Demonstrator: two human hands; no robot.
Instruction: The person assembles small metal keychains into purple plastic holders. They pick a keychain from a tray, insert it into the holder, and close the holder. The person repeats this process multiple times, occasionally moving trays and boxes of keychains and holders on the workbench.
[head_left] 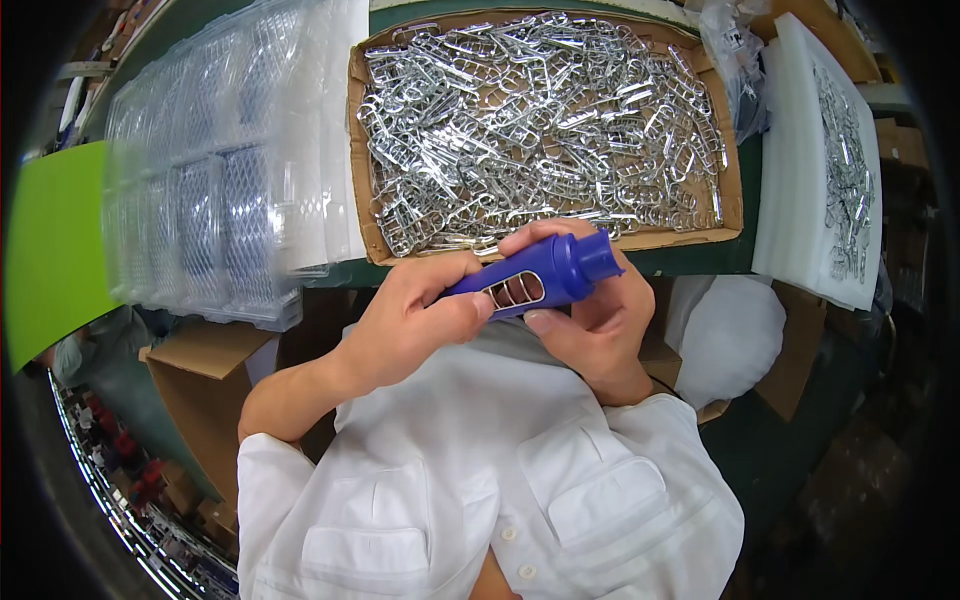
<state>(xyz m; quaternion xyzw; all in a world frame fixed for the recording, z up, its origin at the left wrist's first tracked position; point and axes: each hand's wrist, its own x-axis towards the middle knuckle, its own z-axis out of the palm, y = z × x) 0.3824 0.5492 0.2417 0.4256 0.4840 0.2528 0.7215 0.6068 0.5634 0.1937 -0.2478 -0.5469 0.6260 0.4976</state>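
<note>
Both hands hold a blue plastic tube-shaped body with a narrower collar at its right end, tilted up to the right in front of my chest. A silver oval metal frame with cross bars lies on its near face, around a window-like opening. My left hand is closed round the left end, its thumb at the left edge of the metal frame. My right hand wraps the right part from behind and below, fingers over the top and thumb underneath. Beyond the hands sits a shallow cardboard tray of similar silver metal pieces.
Clear plastic trays are stacked at the left, beside a bright green panel. White foam sheets with more metal pieces stand at the right. A plastic bag lies behind them. Below the table edge are an open cardboard box and a white bundle.
</note>
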